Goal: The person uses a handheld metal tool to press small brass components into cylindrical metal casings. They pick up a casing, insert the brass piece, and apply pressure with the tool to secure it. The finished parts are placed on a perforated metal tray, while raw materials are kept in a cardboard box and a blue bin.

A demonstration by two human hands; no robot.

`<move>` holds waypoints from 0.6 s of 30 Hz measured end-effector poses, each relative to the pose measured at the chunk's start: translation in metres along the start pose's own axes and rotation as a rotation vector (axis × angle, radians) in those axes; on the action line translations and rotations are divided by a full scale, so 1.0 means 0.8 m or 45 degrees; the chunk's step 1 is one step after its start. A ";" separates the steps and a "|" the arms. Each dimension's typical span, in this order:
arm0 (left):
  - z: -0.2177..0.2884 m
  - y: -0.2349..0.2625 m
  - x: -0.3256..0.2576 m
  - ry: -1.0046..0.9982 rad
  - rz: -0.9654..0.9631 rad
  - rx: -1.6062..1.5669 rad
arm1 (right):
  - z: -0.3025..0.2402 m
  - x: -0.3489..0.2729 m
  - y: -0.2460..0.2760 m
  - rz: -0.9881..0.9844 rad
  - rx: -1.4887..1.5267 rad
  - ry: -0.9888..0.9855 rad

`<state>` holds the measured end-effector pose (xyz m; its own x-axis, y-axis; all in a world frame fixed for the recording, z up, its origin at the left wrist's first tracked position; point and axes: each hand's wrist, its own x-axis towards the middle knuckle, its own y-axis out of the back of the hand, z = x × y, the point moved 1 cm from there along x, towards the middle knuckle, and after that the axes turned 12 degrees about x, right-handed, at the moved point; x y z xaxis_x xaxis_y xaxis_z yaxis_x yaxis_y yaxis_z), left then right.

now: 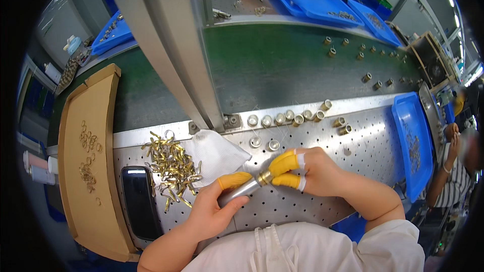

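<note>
My left hand (pixel 210 212) is closed round a silver metal cylinder (pixel 245 190), with a yellow cot on a finger. A brass-coloured ring-shaped fitting (pixel 263 177) sits at the cylinder's upper right end. The yellow-covered fingertips of my right hand (pixel 317 171) grip that fitting, partly hiding it. Just beyond my hands, two round metal caps (pixel 273 145) rest on the perforated metal worktop (pixel 302 209). A row of similar small cylindrical parts (pixel 280 119) lines its far edge. Left of my hands are a white cloth (pixel 218 153) and a heap of brass-coloured pieces (pixel 174 166).
A black phone (pixel 141 204) lies beside a cardboard tray (pixel 108 211) holding small rings. Past a metal post (pixel 174 45), a green conveyor belt (pixel 262 70) carries scattered fittings. At right stands a blue tray (pixel 423 171). Co-workers are across the belt and at far right.
</note>
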<state>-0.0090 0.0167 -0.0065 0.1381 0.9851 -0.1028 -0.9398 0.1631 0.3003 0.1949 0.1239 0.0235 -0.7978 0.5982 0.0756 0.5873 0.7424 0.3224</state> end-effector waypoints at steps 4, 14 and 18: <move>0.009 -0.008 -0.003 -0.105 0.089 0.180 | 0.005 -0.016 -0.011 0.127 0.216 -0.080; 0.014 -0.018 0.008 -0.564 0.291 0.755 | 0.028 -0.018 -0.009 -0.032 0.465 -0.437; 0.016 -0.018 0.006 -0.526 0.257 0.669 | 0.026 -0.018 -0.009 -0.109 0.674 -0.553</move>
<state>0.0093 0.0201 0.0010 0.1819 0.9223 0.3408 -0.6983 -0.1229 0.7052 0.2046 0.1160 0.0007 -0.7822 0.5155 -0.3498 0.6003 0.7739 -0.2018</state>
